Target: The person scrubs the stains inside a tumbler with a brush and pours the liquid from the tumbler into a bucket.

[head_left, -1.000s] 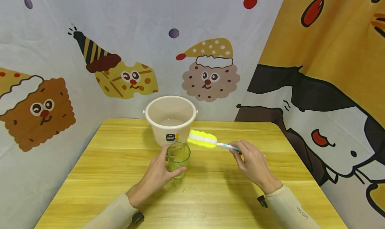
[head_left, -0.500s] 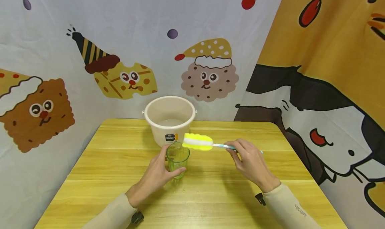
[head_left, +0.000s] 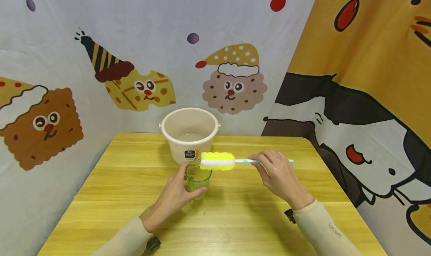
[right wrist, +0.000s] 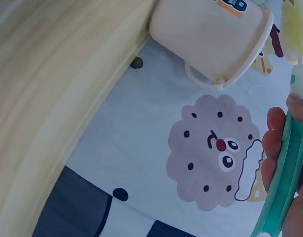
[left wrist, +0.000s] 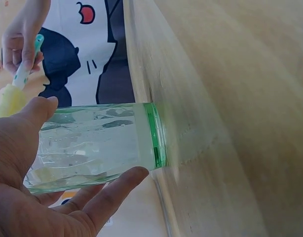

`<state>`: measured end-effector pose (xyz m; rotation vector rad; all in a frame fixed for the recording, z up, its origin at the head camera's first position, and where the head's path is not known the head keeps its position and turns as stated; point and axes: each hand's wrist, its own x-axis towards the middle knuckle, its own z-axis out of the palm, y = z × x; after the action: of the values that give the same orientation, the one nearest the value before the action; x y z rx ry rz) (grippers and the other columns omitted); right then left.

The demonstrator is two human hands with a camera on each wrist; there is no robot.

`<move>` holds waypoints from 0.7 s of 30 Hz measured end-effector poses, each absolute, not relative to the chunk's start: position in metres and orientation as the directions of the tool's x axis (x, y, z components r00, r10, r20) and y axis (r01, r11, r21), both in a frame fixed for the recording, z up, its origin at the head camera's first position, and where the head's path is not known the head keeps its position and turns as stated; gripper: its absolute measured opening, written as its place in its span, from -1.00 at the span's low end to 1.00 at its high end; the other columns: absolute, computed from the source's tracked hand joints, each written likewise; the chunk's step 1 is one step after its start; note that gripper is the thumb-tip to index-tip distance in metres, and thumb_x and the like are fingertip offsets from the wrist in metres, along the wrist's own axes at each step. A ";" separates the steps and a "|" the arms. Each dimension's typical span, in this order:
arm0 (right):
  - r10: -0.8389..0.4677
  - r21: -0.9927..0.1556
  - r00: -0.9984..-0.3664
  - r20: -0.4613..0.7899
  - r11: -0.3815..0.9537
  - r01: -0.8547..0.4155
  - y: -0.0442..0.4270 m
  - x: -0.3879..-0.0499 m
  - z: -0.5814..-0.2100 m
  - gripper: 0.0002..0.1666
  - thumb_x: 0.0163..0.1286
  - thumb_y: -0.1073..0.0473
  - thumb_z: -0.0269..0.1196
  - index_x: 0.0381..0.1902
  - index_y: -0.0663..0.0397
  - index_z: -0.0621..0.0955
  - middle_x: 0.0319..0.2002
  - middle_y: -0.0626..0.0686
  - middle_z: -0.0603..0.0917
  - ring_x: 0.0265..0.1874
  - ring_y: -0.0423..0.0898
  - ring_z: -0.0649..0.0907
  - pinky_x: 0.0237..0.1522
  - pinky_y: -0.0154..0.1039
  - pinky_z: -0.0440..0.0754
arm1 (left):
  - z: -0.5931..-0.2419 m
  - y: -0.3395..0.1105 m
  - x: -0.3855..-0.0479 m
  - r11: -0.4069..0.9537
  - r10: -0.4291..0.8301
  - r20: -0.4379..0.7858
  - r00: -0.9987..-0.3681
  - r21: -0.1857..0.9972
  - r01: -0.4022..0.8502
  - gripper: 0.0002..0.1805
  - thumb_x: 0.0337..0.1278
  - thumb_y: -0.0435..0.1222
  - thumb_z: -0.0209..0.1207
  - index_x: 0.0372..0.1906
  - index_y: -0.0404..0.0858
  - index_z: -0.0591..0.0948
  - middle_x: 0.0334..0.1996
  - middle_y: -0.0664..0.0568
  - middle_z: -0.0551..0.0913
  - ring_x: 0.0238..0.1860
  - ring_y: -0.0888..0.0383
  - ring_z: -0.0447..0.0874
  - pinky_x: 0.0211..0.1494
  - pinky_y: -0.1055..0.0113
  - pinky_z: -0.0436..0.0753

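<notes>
A clear green glass cup (head_left: 198,179) stands upright on the wooden table, and my left hand (head_left: 175,194) grips it round the side. In the left wrist view the cup (left wrist: 92,143) lies between thumb and fingers, with wet streaks on its wall. My right hand (head_left: 279,179) holds a sponge bottle brush (head_left: 218,162) by its teal and white handle (right wrist: 284,180). The brush lies about level, its yellow and white sponge head over the right part of the cup's rim. Whether sponge and rim touch, I cannot tell.
A cream bucket (head_left: 175,139) with a dark label stands just behind the cup, near the back edge of the table (head_left: 128,166). Small water drops lie on the tabletop in front of the cup. Cartoon-printed cloth (head_left: 235,20) hangs behind and at both sides.
My right hand has swung the brush from tilted to level, and its sponge head has moved left from beside the bucket to over the cup's rim. The left hand and cup stay in place.
</notes>
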<state>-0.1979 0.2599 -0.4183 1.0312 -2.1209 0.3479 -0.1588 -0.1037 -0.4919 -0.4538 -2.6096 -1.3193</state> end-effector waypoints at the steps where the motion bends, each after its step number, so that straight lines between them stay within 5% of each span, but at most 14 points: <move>1: -0.564 0.079 -0.396 0.725 0.638 -0.766 0.259 -0.198 -0.417 -0.72 0.87 0.03 0.27 0.09 0.04 0.84 -0.12 -0.02 0.83 -0.22 -0.05 0.77 -0.28 -0.10 0.62 | -0.492 -0.104 -0.159 0.559 0.189 0.297 -0.936 0.751 0.351 0.08 0.22 -0.03 0.75 0.70 -0.14 0.38 0.34 -0.22 0.85 0.27 -0.25 0.92 0.21 -0.11 0.98; 10: -0.596 0.109 -0.418 0.685 0.651 -0.751 0.255 -0.201 -0.407 -0.86 0.72 0.21 0.43 0.12 0.01 0.83 -0.05 0.05 0.84 -0.07 0.06 0.81 -0.04 0.06 0.77 | -0.493 -0.108 -0.157 0.560 0.184 0.305 -0.935 0.749 0.354 0.04 0.22 -0.02 0.76 0.66 -0.14 0.43 0.35 -0.21 0.84 0.25 -0.24 0.92 0.13 -0.02 1.00; 14: -0.608 0.135 -0.413 0.678 0.655 -0.744 0.253 -0.202 -0.402 -0.67 0.48 0.36 0.58 0.13 0.00 0.84 -0.03 0.06 0.86 -0.06 0.07 0.81 -0.04 0.07 0.75 | -0.494 -0.107 -0.157 0.557 0.195 0.313 -0.930 0.745 0.368 0.04 0.21 -0.03 0.76 0.67 -0.14 0.42 0.37 -0.21 0.84 0.26 -0.25 0.92 0.16 -0.05 1.00; 21: -0.632 0.180 -0.392 0.669 0.649 -0.740 0.250 -0.202 -0.393 -0.60 0.45 0.37 0.61 0.16 -0.05 0.85 0.00 0.06 0.86 -0.02 0.07 0.81 -0.04 0.04 0.72 | -0.495 -0.106 -0.158 0.571 0.197 0.318 -0.927 0.732 0.372 0.05 0.20 -0.06 0.76 0.66 -0.15 0.41 0.41 -0.23 0.81 0.32 -0.29 0.89 0.26 -0.21 0.96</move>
<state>-0.2024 0.2505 -0.3932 1.0608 -2.1364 0.1890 -0.1580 -0.1057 -0.4946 -0.4770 -2.6011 -1.2824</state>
